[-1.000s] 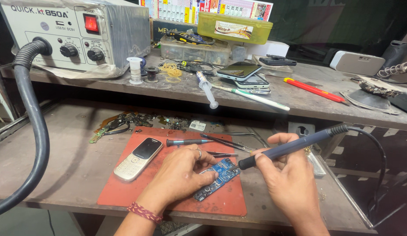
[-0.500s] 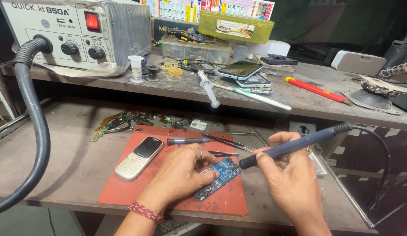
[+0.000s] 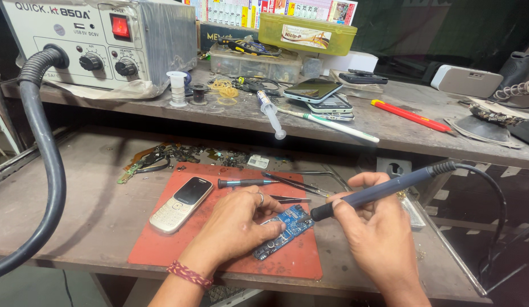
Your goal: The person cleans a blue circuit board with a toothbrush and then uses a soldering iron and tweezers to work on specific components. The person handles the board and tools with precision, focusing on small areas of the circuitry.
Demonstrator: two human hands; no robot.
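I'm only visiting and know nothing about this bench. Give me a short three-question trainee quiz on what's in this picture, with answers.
1. True or false: the right hand holds a soldering iron with its tip over the blue circuit board.
2. What lies on the red mat left of the board? A) a keypad phone B) a syringe C) a red pen
3. Which hand presses on the board?

Key
1. True.
2. A: the keypad phone lies face up on the mat; the syringe and red pen are on the upper shelf.
3. The left hand, which wears a ring.
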